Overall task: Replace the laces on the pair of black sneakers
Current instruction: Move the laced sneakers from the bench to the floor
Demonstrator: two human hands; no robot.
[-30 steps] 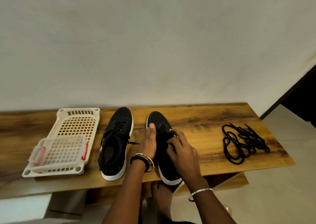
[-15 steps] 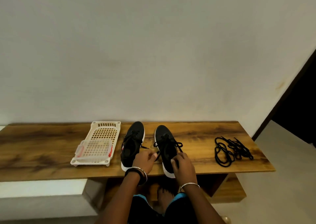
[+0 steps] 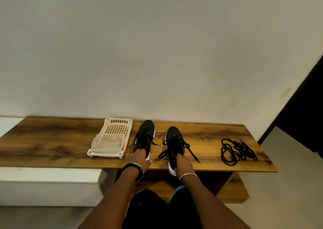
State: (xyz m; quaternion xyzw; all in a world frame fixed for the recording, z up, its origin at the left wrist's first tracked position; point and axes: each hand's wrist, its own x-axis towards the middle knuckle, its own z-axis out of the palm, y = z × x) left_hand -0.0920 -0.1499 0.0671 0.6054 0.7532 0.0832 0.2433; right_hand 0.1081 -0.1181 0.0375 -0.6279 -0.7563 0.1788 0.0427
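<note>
Black sneakers (image 3: 174, 148) sit side by side on wooden bench (image 3: 52, 141), toes to 12 o'clock, heels at near edge. L hand (image 3: 139, 159) grips heel of L sneaker (image 3: 146, 134), fingers curled over the collar. R hand (image 3: 183, 161) grips heel of R sneaker (image 3: 172, 136) likewise. R lace (image 3: 176, 142) is untied, ends trailing to 4 & 8 o'clock. White basket (image 3: 111, 136) just beside L sneaker at 9 o'clock. Spare laces (image 3: 236, 150) well apart, at 3 o'clock of R sneaker.
</note>
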